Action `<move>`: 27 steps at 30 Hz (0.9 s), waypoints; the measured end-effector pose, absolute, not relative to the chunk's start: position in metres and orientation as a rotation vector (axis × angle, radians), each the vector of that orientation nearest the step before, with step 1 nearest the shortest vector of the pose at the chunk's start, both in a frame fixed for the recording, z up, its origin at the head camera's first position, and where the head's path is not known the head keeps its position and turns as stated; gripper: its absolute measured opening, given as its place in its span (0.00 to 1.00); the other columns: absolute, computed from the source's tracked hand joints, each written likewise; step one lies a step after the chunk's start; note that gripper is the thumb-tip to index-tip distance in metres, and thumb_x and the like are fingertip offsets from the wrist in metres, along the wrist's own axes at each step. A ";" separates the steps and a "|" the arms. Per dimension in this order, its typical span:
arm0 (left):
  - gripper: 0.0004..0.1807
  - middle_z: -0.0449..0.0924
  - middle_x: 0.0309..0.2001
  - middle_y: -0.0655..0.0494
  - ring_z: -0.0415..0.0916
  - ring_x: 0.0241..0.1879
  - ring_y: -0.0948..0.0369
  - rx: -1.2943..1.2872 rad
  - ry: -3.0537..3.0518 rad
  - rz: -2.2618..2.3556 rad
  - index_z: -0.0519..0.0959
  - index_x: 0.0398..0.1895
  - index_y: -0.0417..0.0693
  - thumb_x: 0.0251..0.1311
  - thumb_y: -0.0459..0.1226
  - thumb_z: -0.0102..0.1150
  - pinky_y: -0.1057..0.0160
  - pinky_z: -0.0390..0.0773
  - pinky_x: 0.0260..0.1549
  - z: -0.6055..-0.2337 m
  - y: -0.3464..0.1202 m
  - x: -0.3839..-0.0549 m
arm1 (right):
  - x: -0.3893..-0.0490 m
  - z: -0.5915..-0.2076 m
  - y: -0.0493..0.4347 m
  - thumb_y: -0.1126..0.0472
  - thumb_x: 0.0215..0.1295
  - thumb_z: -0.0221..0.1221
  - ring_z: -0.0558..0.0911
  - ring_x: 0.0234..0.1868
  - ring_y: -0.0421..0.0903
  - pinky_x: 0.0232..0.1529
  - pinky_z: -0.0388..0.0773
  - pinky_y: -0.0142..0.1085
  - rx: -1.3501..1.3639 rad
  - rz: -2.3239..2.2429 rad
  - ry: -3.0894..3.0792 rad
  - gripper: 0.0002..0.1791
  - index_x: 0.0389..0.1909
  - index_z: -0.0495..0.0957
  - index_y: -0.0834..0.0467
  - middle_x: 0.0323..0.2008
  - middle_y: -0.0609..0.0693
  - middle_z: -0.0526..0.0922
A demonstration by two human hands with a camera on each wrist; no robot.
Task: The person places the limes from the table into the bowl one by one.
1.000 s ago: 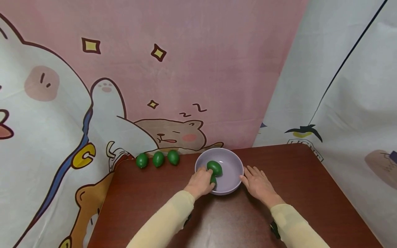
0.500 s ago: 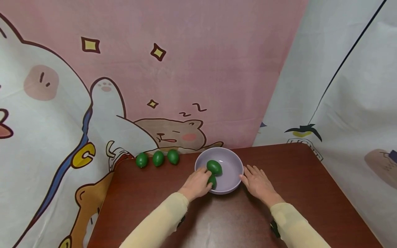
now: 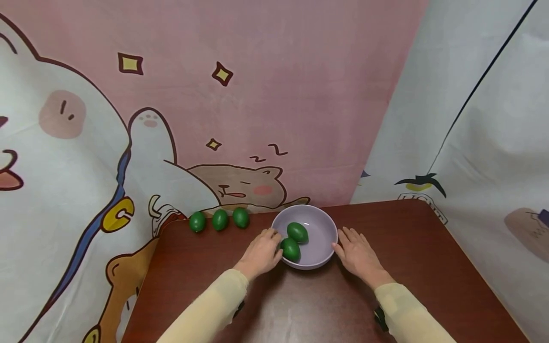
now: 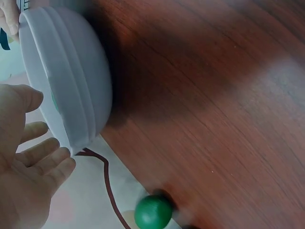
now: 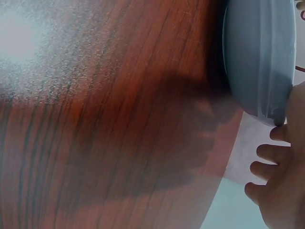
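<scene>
A pale purple bowl [image 3: 319,240] stands near the table's back edge in the head view. Inside it lie two green limes, one lime [image 3: 298,232] behind the other lime [image 3: 290,250]. My left hand [image 3: 260,252] is at the bowl's left rim, fingers loosely extended and holding nothing; the left wrist view has this hand [image 4: 33,162] beside the bowl wall [image 4: 78,76]. On the opposite side, my right hand [image 3: 356,250] rests against the right rim with its fingers spread. In the right wrist view those fingers [image 5: 271,152] lie by the bowl [image 5: 259,57].
Three more limes stand in a row at the back left: a left lime [image 3: 198,222], a middle lime [image 3: 220,219] and a right lime [image 3: 241,217]. The dark wooden table [image 3: 309,309] ends against a printed cloth backdrop [image 3: 300,95].
My left hand has let go of the front lime and drawn back leftward, out of the bowl to its rim. The lime stays in the bowl. My right hand has kept its place.
</scene>
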State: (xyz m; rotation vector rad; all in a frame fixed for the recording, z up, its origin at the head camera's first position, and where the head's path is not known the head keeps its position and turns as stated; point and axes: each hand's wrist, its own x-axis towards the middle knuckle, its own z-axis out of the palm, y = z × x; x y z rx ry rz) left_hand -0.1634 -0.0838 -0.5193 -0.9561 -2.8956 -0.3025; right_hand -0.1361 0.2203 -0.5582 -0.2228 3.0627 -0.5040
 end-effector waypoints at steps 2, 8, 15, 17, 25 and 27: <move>0.14 0.79 0.52 0.46 0.77 0.49 0.51 -0.947 -2.874 -0.307 0.81 0.50 0.42 0.66 0.40 0.64 0.52 0.81 0.51 -0.521 -0.088 -0.164 | -0.136 -0.560 0.221 0.46 0.79 0.53 0.61 0.76 0.69 0.75 0.53 0.63 -0.224 -0.491 3.072 0.36 0.74 0.65 0.68 0.74 0.69 0.65; 0.16 0.79 0.52 0.45 0.78 0.49 0.50 -0.906 -2.871 -0.326 0.81 0.53 0.40 0.65 0.38 0.65 0.51 0.81 0.51 -0.522 -0.101 -0.165 | -0.134 -0.566 0.222 0.45 0.78 0.54 0.60 0.77 0.68 0.75 0.53 0.63 -0.241 -0.481 3.122 0.36 0.75 0.65 0.67 0.74 0.68 0.65; 0.20 0.78 0.55 0.43 0.78 0.56 0.46 -0.815 -2.914 -0.355 0.80 0.58 0.38 0.66 0.38 0.65 0.48 0.79 0.57 -0.527 -0.115 -0.166 | -0.133 -0.571 0.223 0.44 0.78 0.53 0.60 0.77 0.67 0.76 0.51 0.62 -0.268 -0.458 3.162 0.36 0.75 0.64 0.66 0.75 0.67 0.65; 0.20 0.78 0.56 0.42 0.77 0.56 0.45 -0.797 -2.911 -0.360 0.80 0.58 0.37 0.66 0.38 0.65 0.47 0.79 0.56 -0.529 -0.120 -0.166 | -0.133 -0.572 0.223 0.44 0.78 0.53 0.60 0.77 0.67 0.76 0.51 0.62 -0.273 -0.454 3.167 0.37 0.75 0.64 0.66 0.75 0.67 0.65; 0.22 0.77 0.58 0.40 0.77 0.57 0.45 -0.696 -2.949 -0.406 0.79 0.61 0.35 0.68 0.38 0.63 0.47 0.79 0.57 -0.533 -0.137 -0.172 | -0.134 -0.570 0.223 0.42 0.78 0.53 0.60 0.77 0.68 0.75 0.52 0.63 -0.244 -0.444 3.146 0.38 0.75 0.64 0.65 0.74 0.68 0.64; 0.23 0.77 0.58 0.40 0.76 0.57 0.45 -0.658 -2.970 -0.414 0.78 0.62 0.35 0.68 0.37 0.63 0.46 0.78 0.57 -0.535 -0.141 -0.174 | -0.135 -0.570 0.223 0.42 0.77 0.53 0.60 0.77 0.68 0.75 0.53 0.64 -0.233 -0.445 3.135 0.38 0.76 0.64 0.65 0.74 0.68 0.64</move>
